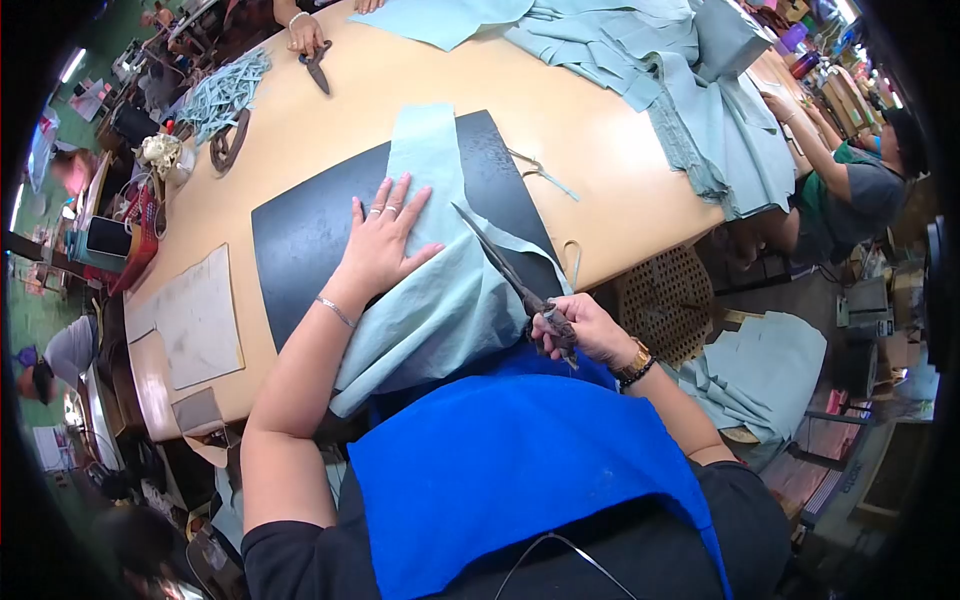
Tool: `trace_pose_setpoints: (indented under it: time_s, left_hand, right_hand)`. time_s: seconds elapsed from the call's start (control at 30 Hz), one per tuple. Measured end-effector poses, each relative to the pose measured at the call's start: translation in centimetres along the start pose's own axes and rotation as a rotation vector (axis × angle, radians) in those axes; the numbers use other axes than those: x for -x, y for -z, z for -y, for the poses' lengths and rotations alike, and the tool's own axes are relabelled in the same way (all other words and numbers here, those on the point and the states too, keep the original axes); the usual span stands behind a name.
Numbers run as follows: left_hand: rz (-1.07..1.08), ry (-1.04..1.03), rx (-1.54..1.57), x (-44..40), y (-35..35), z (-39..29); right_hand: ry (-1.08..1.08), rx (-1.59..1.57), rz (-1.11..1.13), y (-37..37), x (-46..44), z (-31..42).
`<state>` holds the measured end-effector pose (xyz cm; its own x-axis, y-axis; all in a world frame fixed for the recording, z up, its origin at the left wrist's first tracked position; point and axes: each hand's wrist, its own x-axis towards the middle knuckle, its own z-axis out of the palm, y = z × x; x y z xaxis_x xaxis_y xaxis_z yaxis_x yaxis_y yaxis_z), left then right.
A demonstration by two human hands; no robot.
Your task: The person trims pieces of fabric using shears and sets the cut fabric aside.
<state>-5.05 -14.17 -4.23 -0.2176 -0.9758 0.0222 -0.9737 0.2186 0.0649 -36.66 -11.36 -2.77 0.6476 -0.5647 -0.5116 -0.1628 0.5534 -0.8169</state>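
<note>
Pale blue-green fabric (pixel 430 310) lies over a dark board (pixel 310 235) on the table and hangs down toward my lap. My left hand (pixel 385 245) is spread flat on it, fingers apart. In my right hand (pixel 590 325) are large scissors (pixel 505 265) with wrapped, worn handles. Their blades point up and left along the fabric's right side. A narrow strip (pixel 515 240) of the fabric curves away to the right of the blades. How far the blades are apart is hard to make out.
Across the table (pixel 570 130), a person's hand (pixel 305 35) is at another pair of scissors (pixel 317 70). Heaped fabric (pixel 640 50) fills the far right, near a seated person (pixel 850 185). Thin offcuts (pixel 225 90) lie at far left. A grey sheet (pixel 195 315) lies left.
</note>
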Motion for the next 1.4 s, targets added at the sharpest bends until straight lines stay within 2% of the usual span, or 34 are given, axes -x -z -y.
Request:
trace_pose_setpoints:
  time_s: [0.27,0.47,0.77,1.07,1.17,1.27,1.4]
  left_hand:
    - [-0.029,0.117,-0.068,0.7,-0.7,-1.4]
    - [-0.034,0.100,-0.067,1.2,-0.8,-2.3]
    - [-0.045,0.184,-0.098,1.7,-1.1,-3.7]
    - [-0.128,0.195,-0.056,2.2,-1.6,-5.5]
    - [-0.088,0.226,-0.024,1.7,-0.4,-5.2]
    - [0.064,0.235,0.100,-0.2,2.4,-3.2]
    - [-0.186,0.055,0.115,-1.7,0.1,-1.0]
  right_hand:
    - [0.019,-0.030,0.019,0.0,0.2,-0.4]
    - [0.002,-0.043,-0.016,0.1,0.0,-0.2]
    - [0.031,-0.015,-0.011,0.0,0.3,-0.9]
    - [0.088,-0.067,-0.093,-0.7,0.2,-1.3]
    - [0.070,-0.018,-0.041,-0.4,0.5,-1.0]
    - [0.102,-0.016,-0.055,-0.5,0.6,-1.1]
    - [0.070,-0.013,-0.058,-0.4,0.5,-1.1]
